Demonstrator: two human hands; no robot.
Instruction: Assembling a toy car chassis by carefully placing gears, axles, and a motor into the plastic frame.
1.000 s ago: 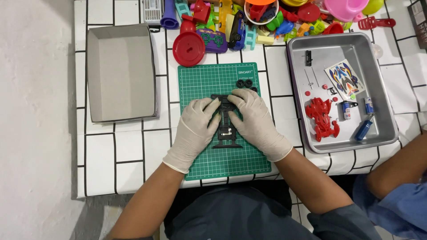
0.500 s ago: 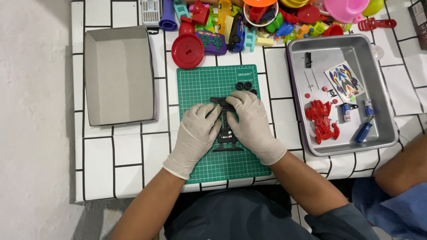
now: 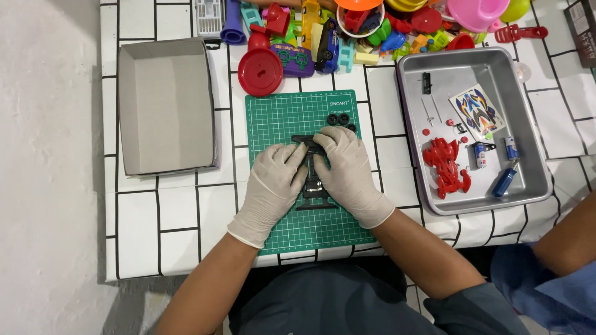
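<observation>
Both my gloved hands rest on a black toy car chassis (image 3: 313, 189) lying on a green cutting mat (image 3: 273, 118). My left hand (image 3: 272, 186) grips its left side. My right hand (image 3: 349, 174) presses its right side and top. Most of the chassis is hidden under my fingers. Small black wheels (image 3: 338, 118) lie on the mat just beyond my right hand.
An empty grey tray (image 3: 164, 105) sits to the left. A metal tray (image 3: 410, 124) at right holds a red car body (image 3: 447, 166), a sticker sheet (image 3: 475, 111), batteries and a blue screwdriver (image 3: 504, 181). Colourful plastic toys crowd the far edge. Another person's arm (image 3: 568, 239) is at right.
My hands have shifted slightly on the chassis. The other person's arm at right has moved a little.
</observation>
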